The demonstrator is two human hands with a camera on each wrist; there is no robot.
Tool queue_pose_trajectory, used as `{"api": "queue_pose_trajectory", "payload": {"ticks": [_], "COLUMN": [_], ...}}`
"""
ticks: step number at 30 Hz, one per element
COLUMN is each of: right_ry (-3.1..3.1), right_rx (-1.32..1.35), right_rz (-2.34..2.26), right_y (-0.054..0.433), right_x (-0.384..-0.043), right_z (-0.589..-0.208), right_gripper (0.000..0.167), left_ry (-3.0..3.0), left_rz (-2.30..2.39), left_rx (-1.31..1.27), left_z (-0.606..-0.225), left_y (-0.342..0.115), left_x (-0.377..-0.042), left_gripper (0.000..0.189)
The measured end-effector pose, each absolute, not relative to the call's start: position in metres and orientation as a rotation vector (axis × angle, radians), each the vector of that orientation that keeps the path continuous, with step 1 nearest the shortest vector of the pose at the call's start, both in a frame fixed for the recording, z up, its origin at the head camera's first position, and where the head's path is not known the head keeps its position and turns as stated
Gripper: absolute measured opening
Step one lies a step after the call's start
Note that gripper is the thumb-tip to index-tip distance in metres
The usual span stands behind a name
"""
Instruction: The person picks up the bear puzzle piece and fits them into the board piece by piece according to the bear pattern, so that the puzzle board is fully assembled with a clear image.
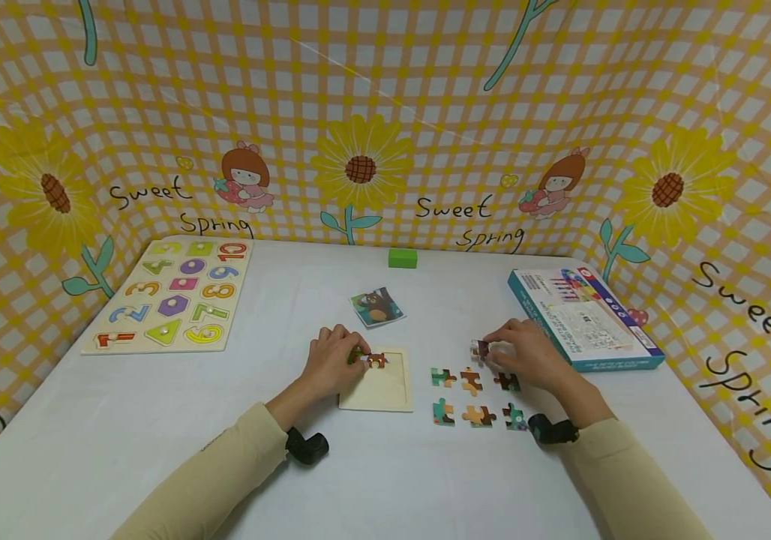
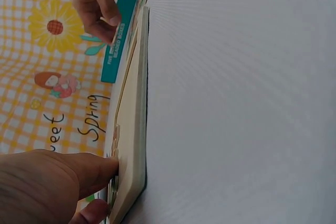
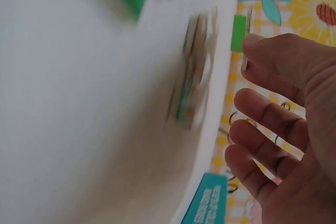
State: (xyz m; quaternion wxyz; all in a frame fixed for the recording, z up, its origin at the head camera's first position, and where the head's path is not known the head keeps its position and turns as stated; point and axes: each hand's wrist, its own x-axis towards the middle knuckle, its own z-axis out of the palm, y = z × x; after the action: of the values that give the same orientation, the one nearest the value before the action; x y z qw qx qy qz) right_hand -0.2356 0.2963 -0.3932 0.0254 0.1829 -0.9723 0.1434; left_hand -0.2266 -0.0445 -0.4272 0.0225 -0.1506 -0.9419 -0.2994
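Note:
My left hand (image 1: pixel 333 361) is at the upper left corner of a square wooden puzzle tray (image 1: pixel 375 401), thumb and fingertip around a green puzzle piece (image 1: pixel 355 355) there. Beside it in the tray lies a brown puzzle piece (image 1: pixel 377 361). To the right, my right hand (image 1: pixel 527 356) pinches a puzzle piece (image 1: pixel 478 349) with brown on it, raised off the table; in the right wrist view this piece (image 3: pixel 247 40) appears edge-on between thumb and index finger, the other fingers spread apart. Several loose puzzle pieces (image 1: pixel 478 415) lie in two rows between tray and right hand.
Behind the tray lies a small picture card (image 1: pixel 376 307) of a bear-like animal. A green block (image 1: pixel 402 259) stands at the back. A number-and-shape board (image 1: pixel 171 296) lies at left, a flat teal-edged box (image 1: pixel 584 319) at right. Patterned cloth (image 1: pixel 291 90) rises around the table.

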Motion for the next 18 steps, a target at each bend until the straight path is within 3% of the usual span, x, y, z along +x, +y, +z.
{"api": "queue_pose_trajectory", "payload": {"ticks": [18], "right_ry": [-2.997], "right_rx": [0.589], "right_rz": [0.459], "right_y": [0.237], "right_x": [-0.222], "right_z": [-0.389], "right_gripper": [0.028], "left_ry": [-2.920], "left_rz": [-0.917], "left_rx": [-0.474], "left_z": [-0.428], "left_y": [-0.045], "left_x": [-0.227], "left_gripper": [0.014]}}
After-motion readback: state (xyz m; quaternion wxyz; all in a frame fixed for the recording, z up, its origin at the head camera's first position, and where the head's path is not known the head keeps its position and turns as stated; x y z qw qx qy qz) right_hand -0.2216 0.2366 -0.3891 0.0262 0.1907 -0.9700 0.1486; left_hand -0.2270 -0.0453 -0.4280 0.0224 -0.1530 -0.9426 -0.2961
